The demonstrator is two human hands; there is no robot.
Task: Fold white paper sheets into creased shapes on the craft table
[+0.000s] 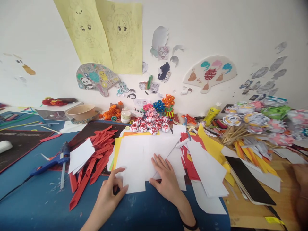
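A white sheet of paper [132, 160] lies in front of me on a stack of white and yellow sheets. At its lower left edge is my left hand [112, 189], with the index finger and thumb apart at the paper's border and the other fingers curled. My right hand [166, 176] lies flat with spread fingers on white paper to the right, where a fold or slanting edge runs up from the fingers. Whatever lies under the right palm is hidden.
Folded red paper strips [96, 160] and a blue glue gun [51, 162] lie left. Red-and-white paper balls [151, 125] stand behind the stack. On the right are loose white sheets [208, 166], a dark tablet-like slab [250, 179] and paper flowers [256, 120].
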